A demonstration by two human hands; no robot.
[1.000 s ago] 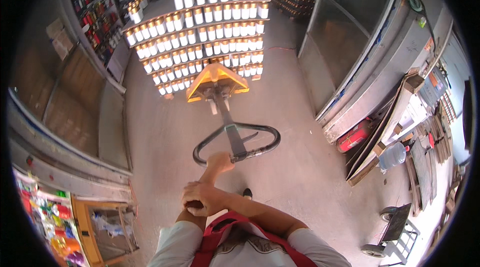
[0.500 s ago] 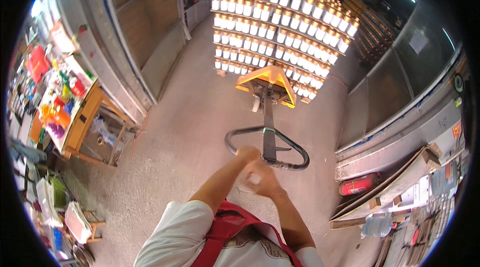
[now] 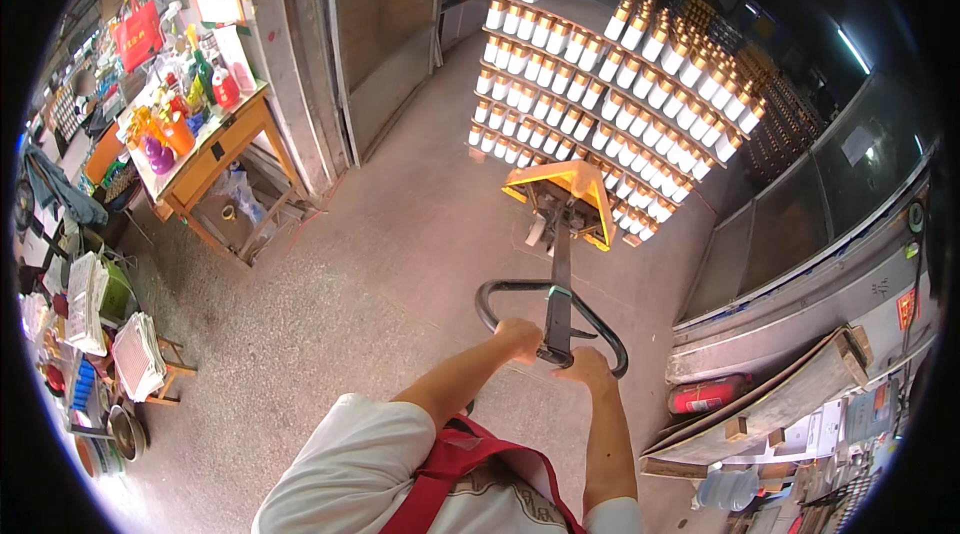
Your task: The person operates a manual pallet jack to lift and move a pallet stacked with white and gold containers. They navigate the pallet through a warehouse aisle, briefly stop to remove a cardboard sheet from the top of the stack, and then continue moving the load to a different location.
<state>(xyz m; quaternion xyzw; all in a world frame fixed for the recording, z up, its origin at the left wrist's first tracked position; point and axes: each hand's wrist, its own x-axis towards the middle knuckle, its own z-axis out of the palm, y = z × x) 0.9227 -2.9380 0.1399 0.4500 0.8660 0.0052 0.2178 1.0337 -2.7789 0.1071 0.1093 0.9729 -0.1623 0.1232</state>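
A yellow pallet jack (image 3: 583, 174) stands ahead of me, its long dark handle (image 3: 561, 284) slanting back toward my body. At the near bar of the black handle loop, my left hand (image 3: 518, 339) is wrapped round the left part. My right hand (image 3: 590, 368) grips the same bar on the right of the central shaft. Beyond the jack rises a stack of tiered boards (image 3: 590, 74) loaded with white bottles (image 3: 630, 117) with gold tops. The jack's forks are hidden from view.
To the left stands a cluttered wooden table (image 3: 213, 156), with a stool holding stacked papers (image 3: 138, 359) nearer me. Wall panels (image 3: 385, 44) flank the passage. On the right lie a red fire extinguisher (image 3: 708, 394) and leaning wooden boards (image 3: 780, 399).
My right hand has moved from beside my left hand, off the handle, onto the bar's right part. The view has turned left, so jack and stack appear farther right.
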